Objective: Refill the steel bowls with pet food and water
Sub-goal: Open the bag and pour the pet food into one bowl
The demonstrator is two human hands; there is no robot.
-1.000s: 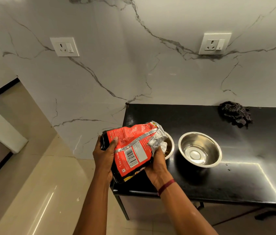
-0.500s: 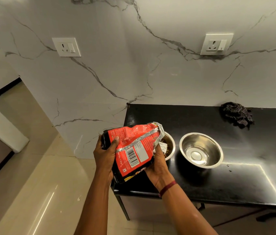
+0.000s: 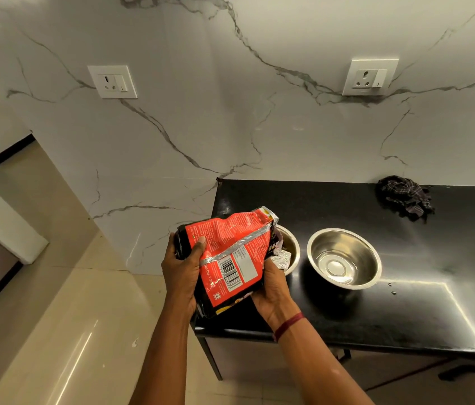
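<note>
A red and black pet food bag [image 3: 227, 258] is tilted over the left steel bowl [image 3: 291, 248], its silver open end hanging at the bowl's rim. My left hand [image 3: 182, 273] grips the bag's bottom end, thumb on the front. My right hand [image 3: 271, 290] holds the bag from below near its opening. The bag hides most of the left bowl and what is in it. The right steel bowl [image 3: 344, 258] stands beside it on the black counter [image 3: 405, 311], showing a bare shiny bottom.
A dark checked cloth [image 3: 404, 197] lies at the counter's back by the marble wall. Two sockets [image 3: 112, 81] [image 3: 370, 76] sit on the wall. Small crumbs [image 3: 391, 287] lie right of the bowls. The counter's left edge drops to a beige tiled floor [image 3: 55, 331].
The bag's open end has lifted slightly and the hands have shifted a little with it; the bowls have not moved.
</note>
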